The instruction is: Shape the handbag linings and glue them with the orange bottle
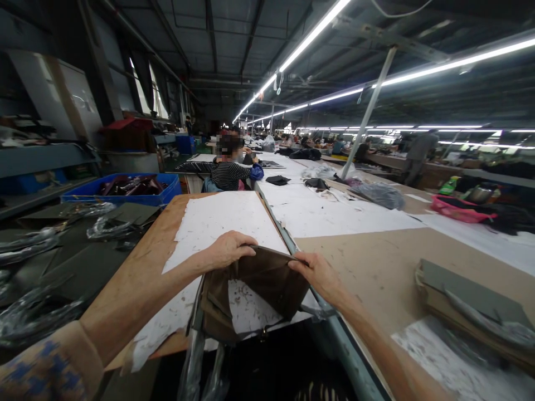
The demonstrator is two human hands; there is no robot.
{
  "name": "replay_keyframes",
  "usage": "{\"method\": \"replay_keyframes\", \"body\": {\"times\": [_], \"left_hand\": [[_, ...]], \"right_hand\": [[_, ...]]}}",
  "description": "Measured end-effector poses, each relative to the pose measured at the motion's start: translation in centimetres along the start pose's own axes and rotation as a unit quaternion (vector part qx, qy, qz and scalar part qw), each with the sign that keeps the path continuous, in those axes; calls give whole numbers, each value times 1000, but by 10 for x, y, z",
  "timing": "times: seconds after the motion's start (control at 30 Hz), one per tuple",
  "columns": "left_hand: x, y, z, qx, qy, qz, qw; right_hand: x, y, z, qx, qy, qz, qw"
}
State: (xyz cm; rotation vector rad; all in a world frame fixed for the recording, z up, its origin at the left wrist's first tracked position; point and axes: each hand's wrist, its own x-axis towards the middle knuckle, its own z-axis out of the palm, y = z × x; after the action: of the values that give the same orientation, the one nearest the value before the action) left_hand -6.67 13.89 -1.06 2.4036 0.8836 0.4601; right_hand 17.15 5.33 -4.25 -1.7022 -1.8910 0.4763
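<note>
A dark brown bag (273,275), looking soft-sided, is held up over the near end of the white-covered board. My left hand (229,249) pinches its upper edge on the left, thumb against fingers. Along the same edge, my right hand (312,268) grips the right corner. Between the bag's sides a gap shows the white paper (246,306) beneath. A small metal zipper pull (263,334) hangs at the lower front. Clear plastic wrapping (194,362), seemingly around a strap, dangles at the left.
Olive panels with plastic-wrapped straps (111,228) lie to the left, near a blue bin (171,189) of dark maroon pieces. At right sits a stack of olive-grey pieces (472,295). A person in a striped top (225,175) is ahead. A metal post (370,111) rises from the long table.
</note>
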Motion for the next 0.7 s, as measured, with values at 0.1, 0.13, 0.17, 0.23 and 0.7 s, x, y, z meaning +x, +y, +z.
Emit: {"method": "replay_keyframes", "body": {"times": [0.1,0.13,0.17,0.23,0.7], "left_hand": [[0,-1,1,30,7,-3,1000],[0,-1,2,40,12,-5,999],[1,-1,2,51,16,-7,999],[2,0,2,71,23,-14,997],[5,5,4,108,50,-29,993]], "right_hand": [[-2,-2,3,-16,18,5,1000],[-3,-1,5,-24,30,3,999],[-3,0,7,-33,42,-1,999],[-4,2,12,-52,63,-11,997],[9,-23,10,-278,46,-18,959]]}}
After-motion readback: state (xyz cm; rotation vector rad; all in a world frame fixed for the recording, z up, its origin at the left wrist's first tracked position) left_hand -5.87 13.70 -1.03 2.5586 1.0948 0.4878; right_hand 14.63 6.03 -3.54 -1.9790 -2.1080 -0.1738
